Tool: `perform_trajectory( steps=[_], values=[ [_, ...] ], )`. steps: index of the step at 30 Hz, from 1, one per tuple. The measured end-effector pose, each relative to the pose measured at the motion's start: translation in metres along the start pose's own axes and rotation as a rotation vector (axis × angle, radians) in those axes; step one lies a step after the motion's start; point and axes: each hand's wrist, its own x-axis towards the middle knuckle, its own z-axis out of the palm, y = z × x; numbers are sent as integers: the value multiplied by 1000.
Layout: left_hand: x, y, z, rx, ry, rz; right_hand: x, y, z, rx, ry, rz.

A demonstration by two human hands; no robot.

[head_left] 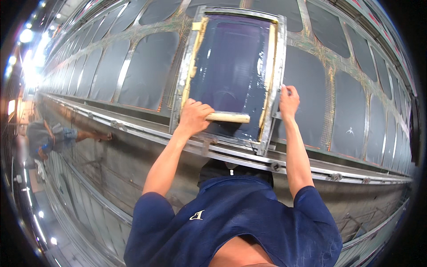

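A long table (pixel 330 91) with dark panels (pixel 304 91), a metal frame (pixel 240 12) and a wooden bar (pixel 231 117).
The frame lies on the table's near side, a metal rail (pixel 307 171) running along the edge; inside is a dark, glossy sheet (pixel 227 66). The bar sits over the sheet's near end, its left end clamped in the left hand (pixel 194 117); the right hand (pixel 289 101), fingers curled, is at the frame's right side, whether gripping it I cannot tell.
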Motion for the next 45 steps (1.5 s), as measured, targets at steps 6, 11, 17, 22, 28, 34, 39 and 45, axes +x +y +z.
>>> perform_trajectory(
  steps=[6,11,17,22,28,34,39,45],
  values=[
    [-76,-30,-25,49,-30,-4,-26,-52,42,-108,-7,124],
    [-93,-33,-15,62,-13,42,-24,-41,49,-251,-12,138],
    [-38,-69,-1,61,9,64,-26,-46,53,-360,-79,172],
    [75,-148,22,99,41,104,-18,-74,39,-670,-254,159],
    [248,-239,45,163,32,154,91,-103,75,-440,-341,-257],
    [333,-262,16,-92,-180,-17,214,-179,176,-492,-542,-801],
    [374,-284,34,-2,-299,-138,252,-183,242,-807,-762,-594],
    [343,-269,32,58,-312,-68,216,-176,234,-767,-761,-505]
  ],
)
